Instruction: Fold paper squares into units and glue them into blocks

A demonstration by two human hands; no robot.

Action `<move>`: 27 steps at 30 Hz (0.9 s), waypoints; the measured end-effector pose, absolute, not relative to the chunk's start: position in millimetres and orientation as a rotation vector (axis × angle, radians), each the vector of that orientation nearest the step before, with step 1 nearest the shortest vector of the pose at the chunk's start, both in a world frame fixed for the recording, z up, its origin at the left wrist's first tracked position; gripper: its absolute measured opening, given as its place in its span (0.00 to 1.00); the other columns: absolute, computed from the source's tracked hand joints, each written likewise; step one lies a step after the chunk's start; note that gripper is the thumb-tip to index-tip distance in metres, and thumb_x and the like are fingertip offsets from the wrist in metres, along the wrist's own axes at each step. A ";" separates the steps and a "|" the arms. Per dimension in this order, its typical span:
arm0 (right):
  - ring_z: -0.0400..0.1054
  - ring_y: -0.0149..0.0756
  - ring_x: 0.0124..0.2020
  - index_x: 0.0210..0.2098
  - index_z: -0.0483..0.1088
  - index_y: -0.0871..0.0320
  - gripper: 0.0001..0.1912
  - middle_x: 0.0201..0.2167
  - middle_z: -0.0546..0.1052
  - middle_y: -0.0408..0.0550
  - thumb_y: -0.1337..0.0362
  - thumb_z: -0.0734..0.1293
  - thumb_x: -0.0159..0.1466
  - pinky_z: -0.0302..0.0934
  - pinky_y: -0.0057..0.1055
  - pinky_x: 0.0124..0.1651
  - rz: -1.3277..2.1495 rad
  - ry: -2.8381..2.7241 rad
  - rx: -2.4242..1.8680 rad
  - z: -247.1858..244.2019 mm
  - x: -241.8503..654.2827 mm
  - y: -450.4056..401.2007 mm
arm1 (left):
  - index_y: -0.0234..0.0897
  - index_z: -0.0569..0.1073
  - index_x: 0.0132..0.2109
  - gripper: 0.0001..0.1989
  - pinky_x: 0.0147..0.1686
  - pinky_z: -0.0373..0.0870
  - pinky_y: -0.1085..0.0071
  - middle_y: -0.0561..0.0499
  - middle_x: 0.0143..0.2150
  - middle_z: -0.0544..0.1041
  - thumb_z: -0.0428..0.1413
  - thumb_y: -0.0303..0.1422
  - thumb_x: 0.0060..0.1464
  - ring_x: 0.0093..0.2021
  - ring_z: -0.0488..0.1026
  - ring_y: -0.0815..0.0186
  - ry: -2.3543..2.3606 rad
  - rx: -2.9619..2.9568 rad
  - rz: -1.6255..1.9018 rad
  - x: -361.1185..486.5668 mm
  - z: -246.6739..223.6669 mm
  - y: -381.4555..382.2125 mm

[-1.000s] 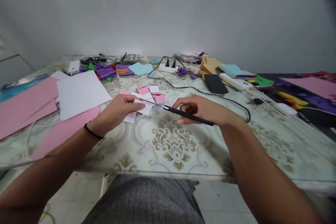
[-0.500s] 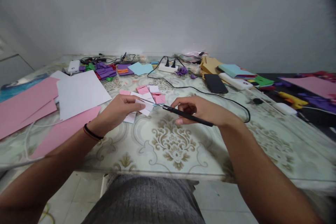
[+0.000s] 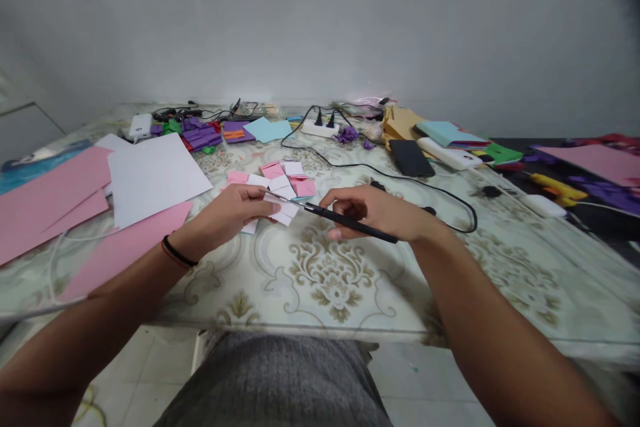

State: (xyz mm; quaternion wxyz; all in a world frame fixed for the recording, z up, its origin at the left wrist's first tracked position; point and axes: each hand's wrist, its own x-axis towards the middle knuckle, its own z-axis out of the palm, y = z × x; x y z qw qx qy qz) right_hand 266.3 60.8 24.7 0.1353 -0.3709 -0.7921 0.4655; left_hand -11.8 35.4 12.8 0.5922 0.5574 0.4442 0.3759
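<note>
A small white paper piece (image 3: 287, 211) is pinched between the thumb and fingers of my left hand (image 3: 240, 210). My right hand (image 3: 367, 212) grips scissors with black handles (image 3: 350, 221). Their thin blades point left and lie across the paper, near my left fingertips. Behind my left hand, several pink and white cut paper pieces (image 3: 271, 170) rest on the patterned tablecloth (image 3: 333, 273).
Large white paper (image 3: 157, 177) and pink sheets (image 3: 55, 197) cover the left side. A power strip (image 3: 320, 129), a black phone (image 3: 411, 158) and a looping black cable stand farther back. At the far right are a yellow glue gun (image 3: 557, 189) and coloured paper.
The scissors and my right hand have shifted slightly left, bringing the blades farther across the paper. My left hand has moved a little to the right.
</note>
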 end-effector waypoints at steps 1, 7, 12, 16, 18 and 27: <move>0.54 0.29 0.23 0.43 0.72 0.57 0.27 0.21 0.65 0.36 0.45 0.77 0.55 0.49 0.28 0.28 1.350 -2.291 -1.073 24.4 266.2 60.9 | 0.32 0.82 0.34 0.09 0.39 0.68 0.69 0.47 0.35 0.82 0.68 0.34 0.46 0.37 0.76 0.63 1.030 1.287 0.876 -11.7 12.8 35.6; 0.54 0.29 0.23 0.42 0.72 0.56 0.25 0.21 0.64 0.36 0.47 0.77 0.55 0.48 0.28 0.28 1.323 -2.282 -1.095 24.3 265.3 60.4 | 0.33 0.82 0.36 0.09 0.40 0.69 0.70 0.48 0.36 0.82 0.68 0.31 0.46 0.37 0.77 0.64 0.975 1.275 0.899 -10.3 14.3 35.3; 0.53 0.28 0.23 0.42 0.72 0.56 0.24 0.20 0.64 0.35 0.48 0.78 0.55 0.47 0.28 0.27 1.332 -2.281 -1.082 22.5 265.0 61.5 | 0.33 0.82 0.37 0.09 0.41 0.70 0.70 0.48 0.36 0.82 0.68 0.30 0.46 0.37 0.77 0.64 0.944 1.265 0.911 -10.1 14.8 34.9; 0.52 0.28 0.22 0.42 0.72 0.56 0.24 0.20 0.64 0.35 0.48 0.78 0.55 0.46 0.28 0.27 1.317 -2.287 -1.098 20.6 265.8 62.4 | 0.33 0.82 0.37 0.09 0.40 0.70 0.69 0.48 0.36 0.82 0.68 0.30 0.46 0.37 0.77 0.63 0.962 1.279 0.914 -9.8 14.6 34.9; 0.52 0.28 0.22 0.42 0.72 0.56 0.24 0.20 0.64 0.35 0.48 0.78 0.54 0.46 0.28 0.27 1.318 -2.286 -1.093 19.6 266.3 62.7 | 0.33 0.82 0.37 0.09 0.41 0.71 0.69 0.48 0.37 0.82 0.67 0.30 0.46 0.37 0.77 0.63 0.967 1.281 0.915 -9.2 15.2 34.6; 0.51 0.27 0.22 0.42 0.72 0.56 0.25 0.19 0.62 0.34 0.46 0.77 0.56 0.45 0.27 0.26 1.310 -2.301 -1.061 17.9 266.2 63.9 | 0.33 0.82 0.36 0.09 0.40 0.71 0.69 0.48 0.36 0.82 0.67 0.29 0.45 0.37 0.77 0.63 0.982 1.274 0.912 -6.9 18.7 33.7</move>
